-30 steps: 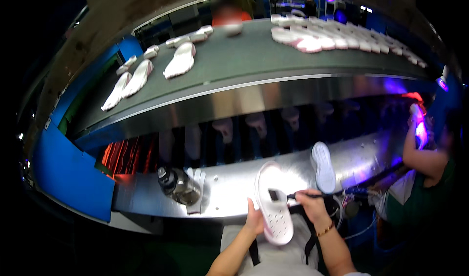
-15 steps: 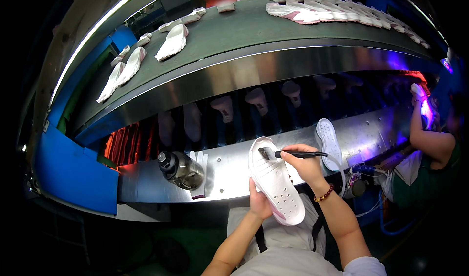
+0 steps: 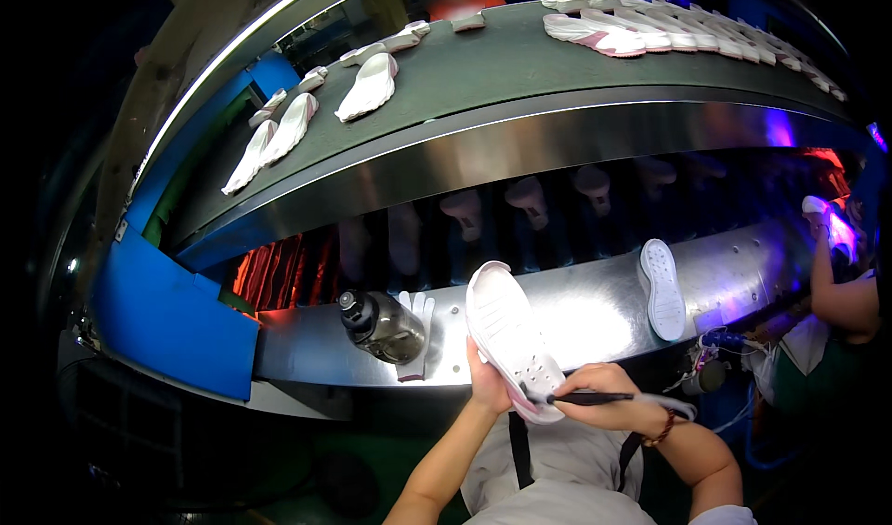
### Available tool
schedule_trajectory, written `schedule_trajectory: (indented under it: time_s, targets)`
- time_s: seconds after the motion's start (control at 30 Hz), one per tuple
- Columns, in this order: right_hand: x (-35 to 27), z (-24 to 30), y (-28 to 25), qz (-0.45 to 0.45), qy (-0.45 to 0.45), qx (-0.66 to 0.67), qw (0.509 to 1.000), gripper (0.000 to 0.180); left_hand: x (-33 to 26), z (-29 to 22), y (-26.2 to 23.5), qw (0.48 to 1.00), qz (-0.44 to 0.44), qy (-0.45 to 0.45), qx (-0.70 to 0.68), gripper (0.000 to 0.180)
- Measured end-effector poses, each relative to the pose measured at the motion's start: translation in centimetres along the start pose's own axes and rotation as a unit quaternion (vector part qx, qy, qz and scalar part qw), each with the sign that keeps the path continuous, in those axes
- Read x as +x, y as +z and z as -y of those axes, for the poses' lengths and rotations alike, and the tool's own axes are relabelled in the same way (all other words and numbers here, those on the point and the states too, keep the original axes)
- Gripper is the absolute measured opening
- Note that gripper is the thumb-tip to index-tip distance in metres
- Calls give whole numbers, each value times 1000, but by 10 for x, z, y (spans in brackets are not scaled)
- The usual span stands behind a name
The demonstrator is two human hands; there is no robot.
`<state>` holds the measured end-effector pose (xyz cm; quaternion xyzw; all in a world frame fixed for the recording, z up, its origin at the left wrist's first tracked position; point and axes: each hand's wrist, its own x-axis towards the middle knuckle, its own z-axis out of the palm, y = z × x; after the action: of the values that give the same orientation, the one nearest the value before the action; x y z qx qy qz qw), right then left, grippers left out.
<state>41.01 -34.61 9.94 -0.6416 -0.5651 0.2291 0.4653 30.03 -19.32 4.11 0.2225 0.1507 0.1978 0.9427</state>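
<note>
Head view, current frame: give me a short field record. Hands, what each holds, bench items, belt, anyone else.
left hand: grips the white shoe sole, tread side up, from beneath
right hand: holds a thin dark brush, tip at the sole's near end
steel bench: dark lidded bottle lying beside a white glove; second white sole lying flat to the right
green conveyor belt: white soles in rows
far right: another person's arm under purple light

The person's arms are bare. A beaded bracelet (image 3: 662, 427) sits on the right wrist. Near the bracelet, two dark straps (image 3: 520, 446) run down a light grey top (image 3: 567, 469).
</note>
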Motion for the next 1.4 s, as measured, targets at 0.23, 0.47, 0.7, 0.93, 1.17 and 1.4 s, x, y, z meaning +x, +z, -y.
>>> schedule_trajectory:
  time_s: [0.23, 0.47, 0.7, 0.93, 1.17, 1.4]
  targets:
    - [39, 22, -33, -176, 44, 196, 964, 16, -14, 8, 34, 986, 131, -90, -55, 80]
    - [21, 27, -37, 34, -25, 306, 951, 17, -16, 6, 42, 975, 169, -4, -145, 65]
    - [20, 23, -40, 51, -131, 158, 977, 18, -6, -5, 65, 984, 166, 56, -18, 85]
    - [18, 15, -45, 18, -151, 156, 976, 18, 2, -12, 63, 980, 139, 136, 31, 93]
    - [12, 11, -51, 3, -159, 94, 983, 21, 4, -25, 77, 975, 134, 178, -13, 91]
    - [8, 8, -48, -66, -89, 316, 942, 21, 0, -34, 105, 979, 133, 132, -81, 90]
